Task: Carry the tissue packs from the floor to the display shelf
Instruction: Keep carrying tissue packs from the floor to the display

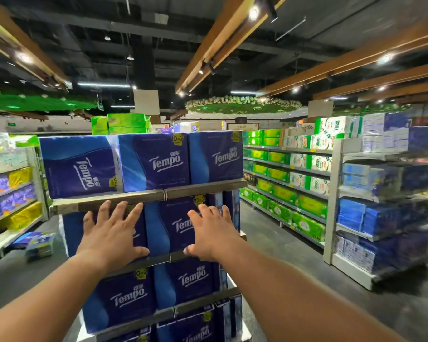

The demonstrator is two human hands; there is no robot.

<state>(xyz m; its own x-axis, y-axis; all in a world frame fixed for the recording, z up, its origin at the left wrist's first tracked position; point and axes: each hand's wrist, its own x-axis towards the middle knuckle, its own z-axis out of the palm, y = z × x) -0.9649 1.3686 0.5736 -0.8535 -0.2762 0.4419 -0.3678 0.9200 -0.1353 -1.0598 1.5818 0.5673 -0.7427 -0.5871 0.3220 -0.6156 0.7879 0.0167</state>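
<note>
Straight ahead stands the display shelf [148, 196], its tiers filled with blue Tempo tissue packs. Both my hands lie flat, fingers spread, against the packs on the second tier. My left hand [111, 233] presses on a pack mostly hidden behind it. My right hand [209, 232] rests on the neighbouring tissue pack [169, 225], whose Tempo print shows between my hands. Neither hand grips anything. Two more blue packs [36, 244] lie on the floor at the left, beside the shelf foot.
An aisle of grey floor [282, 253] runs to the right of the shelf. Beyond it, long shelves [288, 183] hold green and white tissue packs. A shelf end [378, 193] with blue packs stands at the right. Shelves with yellow and purple packs [13, 193] line the left.
</note>
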